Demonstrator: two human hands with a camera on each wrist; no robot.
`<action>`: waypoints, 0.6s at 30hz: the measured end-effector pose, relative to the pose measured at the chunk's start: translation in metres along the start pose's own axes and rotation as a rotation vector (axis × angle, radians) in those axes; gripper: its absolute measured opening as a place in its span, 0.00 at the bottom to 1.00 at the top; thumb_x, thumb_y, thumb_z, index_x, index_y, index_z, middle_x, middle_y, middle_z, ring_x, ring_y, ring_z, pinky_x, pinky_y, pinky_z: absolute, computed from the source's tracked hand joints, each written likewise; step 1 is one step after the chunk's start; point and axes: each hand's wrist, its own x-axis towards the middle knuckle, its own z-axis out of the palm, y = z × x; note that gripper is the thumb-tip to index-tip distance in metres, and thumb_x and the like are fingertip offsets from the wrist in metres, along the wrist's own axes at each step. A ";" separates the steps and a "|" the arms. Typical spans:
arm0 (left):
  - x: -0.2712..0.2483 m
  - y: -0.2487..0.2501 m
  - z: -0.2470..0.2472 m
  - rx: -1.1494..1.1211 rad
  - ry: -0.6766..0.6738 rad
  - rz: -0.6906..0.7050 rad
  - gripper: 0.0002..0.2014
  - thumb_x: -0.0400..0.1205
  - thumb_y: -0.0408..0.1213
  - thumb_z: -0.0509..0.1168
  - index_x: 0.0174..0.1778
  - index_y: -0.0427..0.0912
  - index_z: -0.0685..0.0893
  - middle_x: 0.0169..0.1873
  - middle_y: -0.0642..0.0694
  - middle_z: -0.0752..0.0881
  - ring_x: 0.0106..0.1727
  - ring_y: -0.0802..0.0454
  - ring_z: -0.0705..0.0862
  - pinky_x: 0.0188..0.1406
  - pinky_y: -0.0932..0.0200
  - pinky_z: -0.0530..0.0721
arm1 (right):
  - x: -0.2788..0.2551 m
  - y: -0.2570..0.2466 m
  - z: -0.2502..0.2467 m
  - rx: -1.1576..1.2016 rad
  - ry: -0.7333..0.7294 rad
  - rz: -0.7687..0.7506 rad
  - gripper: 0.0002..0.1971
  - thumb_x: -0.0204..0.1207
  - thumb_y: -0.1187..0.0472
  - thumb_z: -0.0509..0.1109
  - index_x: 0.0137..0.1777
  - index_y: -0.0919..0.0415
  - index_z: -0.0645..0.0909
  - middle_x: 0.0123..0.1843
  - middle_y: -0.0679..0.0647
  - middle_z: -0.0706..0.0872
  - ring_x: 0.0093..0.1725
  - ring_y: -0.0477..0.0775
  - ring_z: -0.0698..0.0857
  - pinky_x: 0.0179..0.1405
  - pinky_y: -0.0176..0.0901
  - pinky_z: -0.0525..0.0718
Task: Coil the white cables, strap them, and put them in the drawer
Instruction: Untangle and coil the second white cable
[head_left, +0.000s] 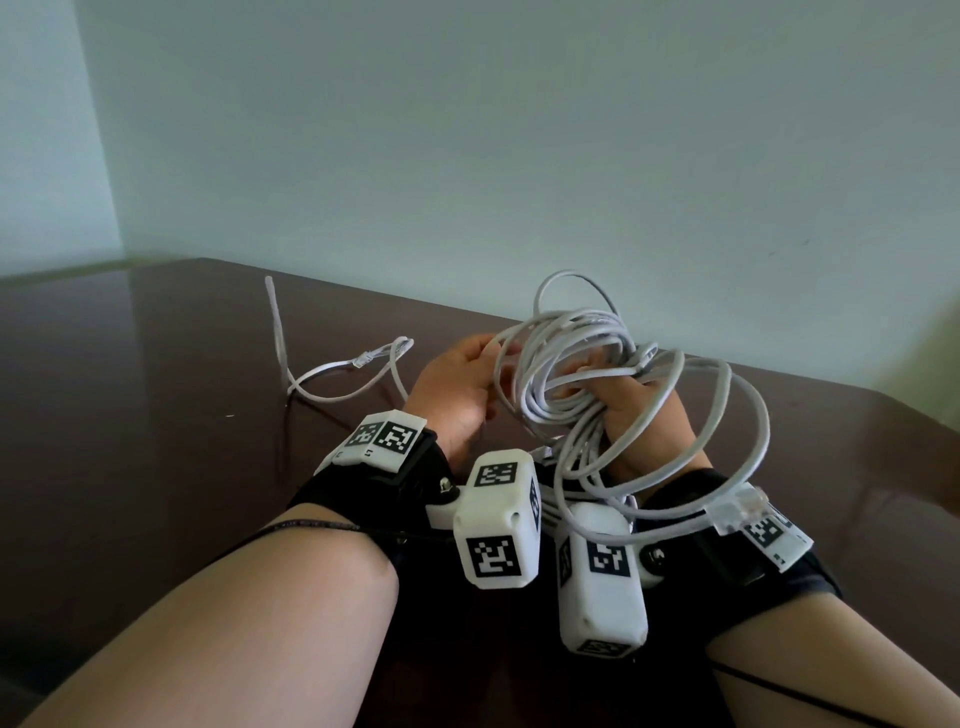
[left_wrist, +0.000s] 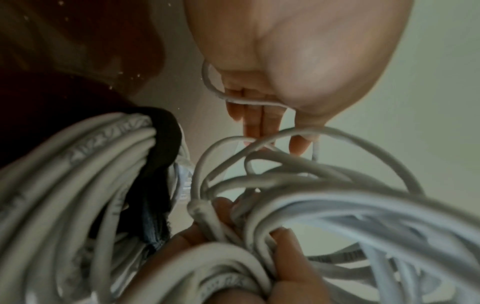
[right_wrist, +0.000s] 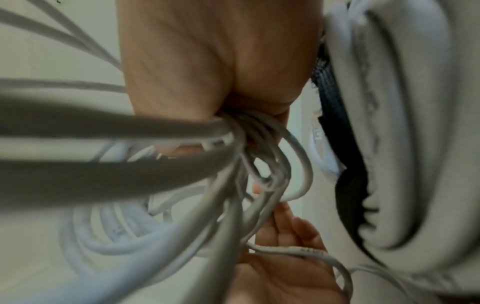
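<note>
Head view: both hands are raised over a dark brown table (head_left: 156, 364), close together. The right hand (head_left: 631, 410) is curled round a loose bundle of white cable (head_left: 566, 364); the loops pass through its fist and hang down over the wrist, with a clear plug (head_left: 737, 512) resting on the right wristband. The left hand (head_left: 457, 389) has its fingers bent at the bundle's left edge, pinching one strand. A second cable (head_left: 332, 379) lies on the table to the left, well apart from the hands, one end sticking upright. Left wrist view: the left hand (left_wrist: 285, 61) has one strand (left_wrist: 233, 98) running across its fingers; the right hand's fingers (left_wrist: 291, 251) are wrapped round several loops (left_wrist: 337, 205). Right wrist view: the right hand (right_wrist: 207, 61) is clenched on the gathered loops (right_wrist: 241, 131); below, the left hand (right_wrist: 285, 273) holds one strand (right_wrist: 298, 250) across its palm, fingers bent toward the bundle.
</note>
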 end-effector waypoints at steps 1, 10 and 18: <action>0.000 -0.001 -0.001 0.033 0.004 -0.001 0.09 0.85 0.38 0.62 0.42 0.47 0.87 0.36 0.40 0.87 0.34 0.45 0.78 0.37 0.52 0.76 | -0.001 -0.001 0.003 0.010 -0.011 -0.010 0.23 0.84 0.71 0.56 0.29 0.62 0.83 0.20 0.50 0.84 0.21 0.41 0.83 0.30 0.34 0.83; 0.005 -0.001 -0.003 -0.225 0.085 -0.059 0.09 0.86 0.34 0.59 0.44 0.34 0.81 0.29 0.41 0.73 0.16 0.57 0.69 0.18 0.64 0.73 | -0.018 -0.008 0.003 -0.276 0.174 -0.161 0.08 0.77 0.67 0.63 0.36 0.63 0.74 0.28 0.56 0.74 0.28 0.54 0.75 0.25 0.39 0.74; 0.000 0.003 -0.008 -0.077 -0.016 -0.082 0.08 0.82 0.33 0.64 0.53 0.41 0.87 0.40 0.40 0.90 0.44 0.41 0.87 0.52 0.49 0.87 | -0.023 -0.011 0.005 -0.147 0.021 -0.164 0.11 0.79 0.77 0.59 0.40 0.64 0.78 0.26 0.53 0.86 0.28 0.48 0.86 0.31 0.39 0.87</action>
